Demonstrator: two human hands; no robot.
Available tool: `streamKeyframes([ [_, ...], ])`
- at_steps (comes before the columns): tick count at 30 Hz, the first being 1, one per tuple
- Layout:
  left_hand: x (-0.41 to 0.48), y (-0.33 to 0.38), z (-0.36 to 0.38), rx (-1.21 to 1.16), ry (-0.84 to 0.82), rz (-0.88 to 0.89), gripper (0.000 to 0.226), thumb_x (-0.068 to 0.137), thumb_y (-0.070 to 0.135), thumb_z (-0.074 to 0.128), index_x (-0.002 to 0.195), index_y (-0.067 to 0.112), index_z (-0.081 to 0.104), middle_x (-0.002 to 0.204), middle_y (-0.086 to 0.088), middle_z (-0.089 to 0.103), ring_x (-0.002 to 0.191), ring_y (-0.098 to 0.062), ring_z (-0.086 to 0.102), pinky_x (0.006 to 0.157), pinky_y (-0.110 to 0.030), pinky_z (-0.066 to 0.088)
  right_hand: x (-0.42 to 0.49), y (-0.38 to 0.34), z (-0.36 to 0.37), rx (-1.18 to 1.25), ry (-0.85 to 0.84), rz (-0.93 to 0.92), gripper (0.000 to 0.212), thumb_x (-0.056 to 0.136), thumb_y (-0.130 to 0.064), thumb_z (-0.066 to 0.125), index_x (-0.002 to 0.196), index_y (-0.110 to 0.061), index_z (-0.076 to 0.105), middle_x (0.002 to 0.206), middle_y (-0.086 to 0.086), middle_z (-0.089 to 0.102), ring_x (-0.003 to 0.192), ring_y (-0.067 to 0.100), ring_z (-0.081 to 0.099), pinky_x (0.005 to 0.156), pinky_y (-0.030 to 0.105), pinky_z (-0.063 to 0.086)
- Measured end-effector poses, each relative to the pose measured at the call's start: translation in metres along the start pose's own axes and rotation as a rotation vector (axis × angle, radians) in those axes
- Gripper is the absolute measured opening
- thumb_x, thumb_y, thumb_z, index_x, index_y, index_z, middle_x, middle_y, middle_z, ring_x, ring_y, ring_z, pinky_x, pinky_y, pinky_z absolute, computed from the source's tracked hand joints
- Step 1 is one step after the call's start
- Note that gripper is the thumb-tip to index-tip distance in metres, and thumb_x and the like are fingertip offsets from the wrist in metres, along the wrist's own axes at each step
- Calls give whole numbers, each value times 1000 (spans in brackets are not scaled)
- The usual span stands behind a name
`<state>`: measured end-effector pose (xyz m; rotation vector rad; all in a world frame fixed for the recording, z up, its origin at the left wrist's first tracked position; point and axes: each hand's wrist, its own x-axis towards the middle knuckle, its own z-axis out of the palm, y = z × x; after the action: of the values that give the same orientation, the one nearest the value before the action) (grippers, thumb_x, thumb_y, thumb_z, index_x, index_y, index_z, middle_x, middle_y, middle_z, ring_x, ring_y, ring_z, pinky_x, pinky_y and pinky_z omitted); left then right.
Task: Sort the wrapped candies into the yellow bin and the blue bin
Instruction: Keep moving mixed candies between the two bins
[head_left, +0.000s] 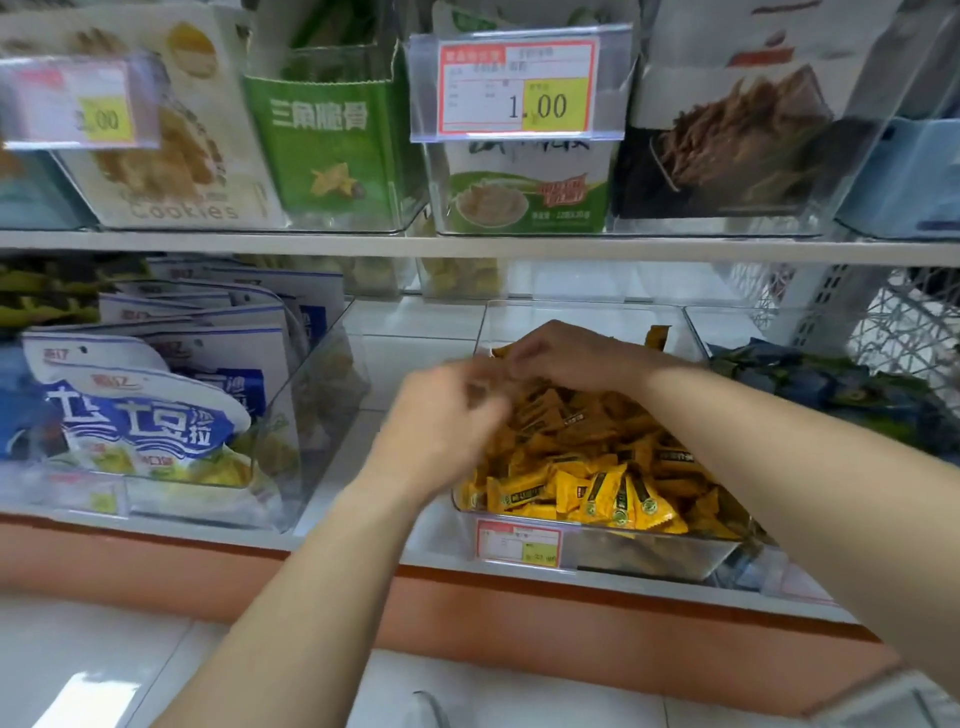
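Note:
A clear bin (587, 545) on the lower shelf is heaped with yellow wrapped candies (597, 483). To its right, another clear bin (698, 332) holds blue wrapped candies (831, 384). My right hand (566, 356) reaches over the back left corner of the yellow pile, fingers curled down, and a yellow wrapper shows at its fingertips. My left hand (447, 415) hovers at the left rim of the same bin, just below the right hand. It is blurred by motion and its fingers look curled. I cannot tell whether it holds anything.
A clear bin of blue and white snack bags (156, 410) stands to the left. A shelf board (467, 247) runs above, carrying snack boxes and a price tag (519, 85). A small price label (519, 543) hangs on the yellow candy bin's front.

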<state>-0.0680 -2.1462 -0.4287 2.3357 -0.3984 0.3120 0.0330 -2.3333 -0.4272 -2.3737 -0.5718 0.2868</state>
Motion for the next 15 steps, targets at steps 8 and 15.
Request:
streamKeyframes([
  [8, -5, -46, 3, -54, -137, -217, 41, 87, 41, 68, 125, 29, 61, 110, 14, 69, 96, -7, 66, 80, -18, 51, -2, 11, 50, -529, -306, -131, 42, 95, -55, 44, 132, -39, 58, 128, -12, 59, 117, 13, 52, 95, 35, 41],
  [15, -4, -53, 5, -99, -122, -212, 39, 85, 36, 67, 123, 30, 61, 109, 13, 69, 97, -6, 65, 81, -20, 53, -11, 23, 12, -1060, -280, 17, 71, 82, -82, 28, 133, -42, 58, 142, 1, 45, 132, 26, 34, 98, 46, 32],
])
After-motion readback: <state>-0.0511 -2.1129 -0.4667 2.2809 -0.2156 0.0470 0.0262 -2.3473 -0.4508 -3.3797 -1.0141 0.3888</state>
